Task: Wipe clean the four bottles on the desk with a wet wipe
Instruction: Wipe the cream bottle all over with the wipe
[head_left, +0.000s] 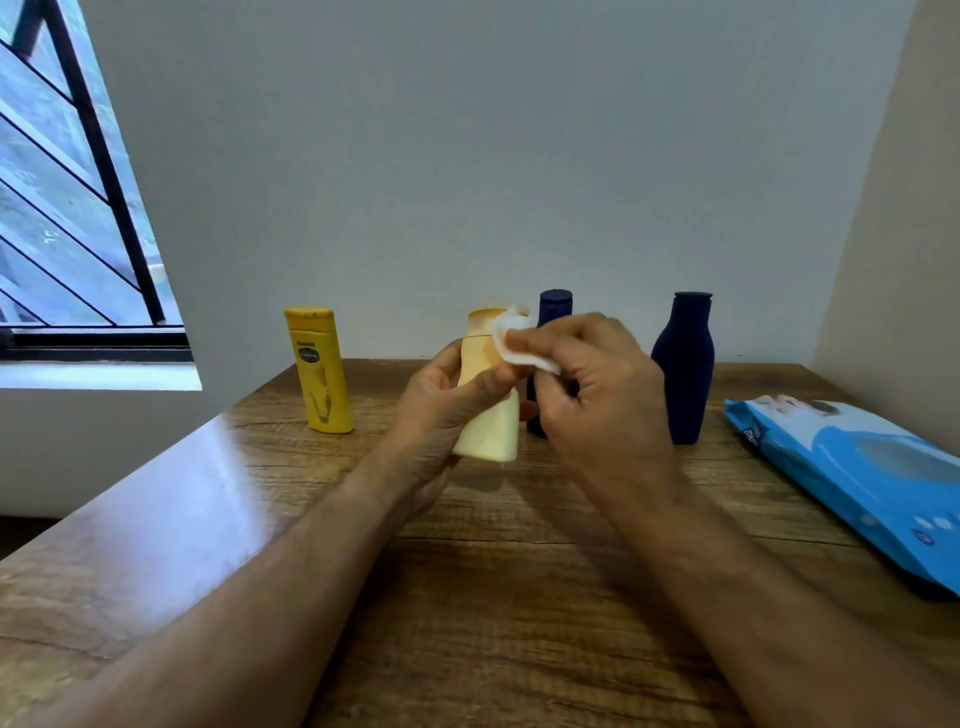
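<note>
My left hand (441, 395) grips a pale yellow bottle (491, 426) and holds it upright above the wooden desk (467, 571). My right hand (597, 395) pinches a white wet wipe (514, 343) and presses it against the bottle's upper part near the cap. A brighter yellow bottle (319, 369) stands on the desk to the left. Two dark blue bottles stand at the back: one (553, 312) is mostly hidden behind my hands, the other (683, 369) stands free to the right.
A blue pack of wet wipes (862, 473) lies on the desk at the right edge. A grey wall rises behind the desk, a beige wall closes the right side, and a barred window (67, 208) is at the left.
</note>
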